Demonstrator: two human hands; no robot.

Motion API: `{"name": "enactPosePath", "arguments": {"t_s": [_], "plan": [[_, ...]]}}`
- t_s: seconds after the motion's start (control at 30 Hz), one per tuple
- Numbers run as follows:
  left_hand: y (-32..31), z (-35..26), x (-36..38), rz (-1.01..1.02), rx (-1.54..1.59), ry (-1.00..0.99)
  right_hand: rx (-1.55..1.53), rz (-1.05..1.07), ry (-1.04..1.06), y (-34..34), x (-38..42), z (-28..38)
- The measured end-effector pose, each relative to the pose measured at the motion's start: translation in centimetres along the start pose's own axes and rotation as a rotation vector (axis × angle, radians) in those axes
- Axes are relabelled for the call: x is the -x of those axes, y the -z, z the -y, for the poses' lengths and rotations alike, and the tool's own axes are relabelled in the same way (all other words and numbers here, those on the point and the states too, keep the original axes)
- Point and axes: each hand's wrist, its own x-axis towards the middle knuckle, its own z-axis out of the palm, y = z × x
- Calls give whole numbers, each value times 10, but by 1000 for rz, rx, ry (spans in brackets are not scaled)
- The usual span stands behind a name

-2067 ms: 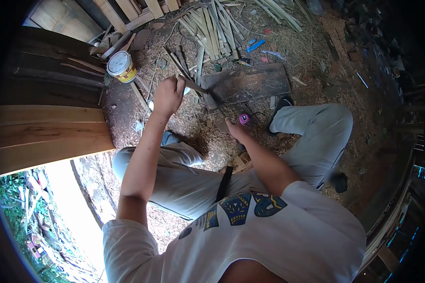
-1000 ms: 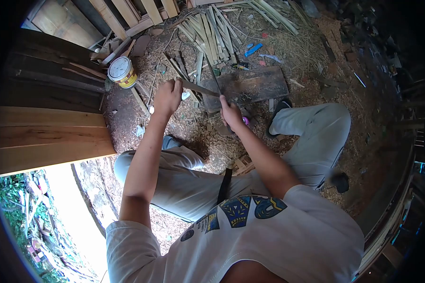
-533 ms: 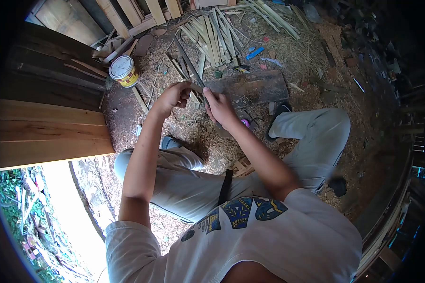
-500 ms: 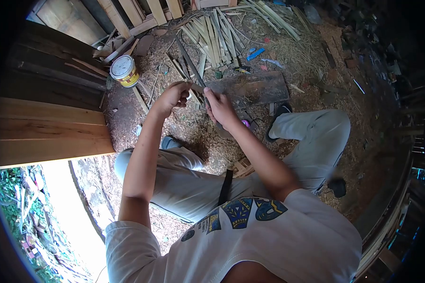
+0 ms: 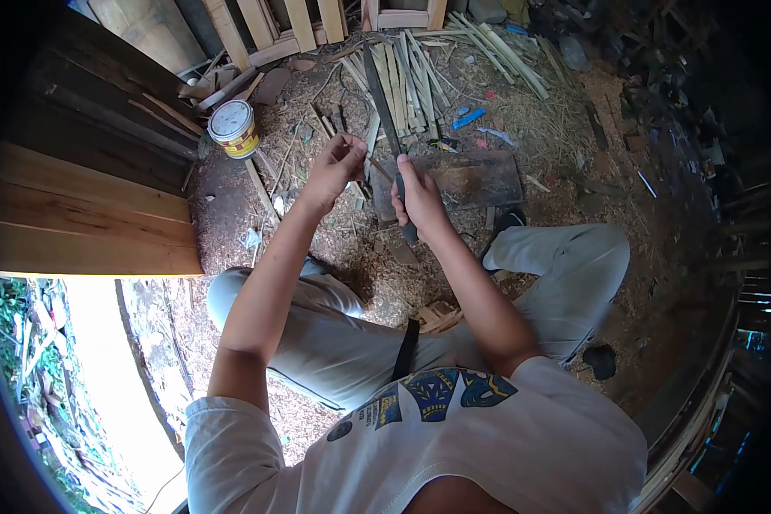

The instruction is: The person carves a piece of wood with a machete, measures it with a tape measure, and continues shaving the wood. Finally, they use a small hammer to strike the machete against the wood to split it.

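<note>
My right hand is wrapped round the handle of a long machete. Its dark blade points away from me, over the pile of split strips, and the handle's end shows below my fist. To the left, my left hand pinches a thin bamboo strip between thumb and fingers. The strip slants down toward my right hand, close beside the machete's handle. Below and behind both hands lies a worn wooden board on the ground.
Split bamboo strips lie piled ahead, with longer ones to their right. A lidded paint bucket stands at left beside a plank wall. Shavings cover the ground, with wood offcuts between my legs and a blue wrapper beyond the board.
Both hands have moved apart; the right hand and machete shifted right, the blade now more upright in view. The thin strip in my left hand now shows more clearly. The view has tilted slightly.
</note>
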Motion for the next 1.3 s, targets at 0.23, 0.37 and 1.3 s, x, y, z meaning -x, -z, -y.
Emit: {"name": "enactPosePath", "arguments": {"t_s": [0.23, 0.37, 1.3], "plan": [[-15, 12, -8, -60, 181, 8, 104, 44, 60, -2, 2, 0], [-21, 9, -8, -20, 221, 10, 87, 19, 117, -8, 8, 7], [-39, 11, -10, 13, 165, 10, 54, -48, 85, 4, -5, -6]]}}
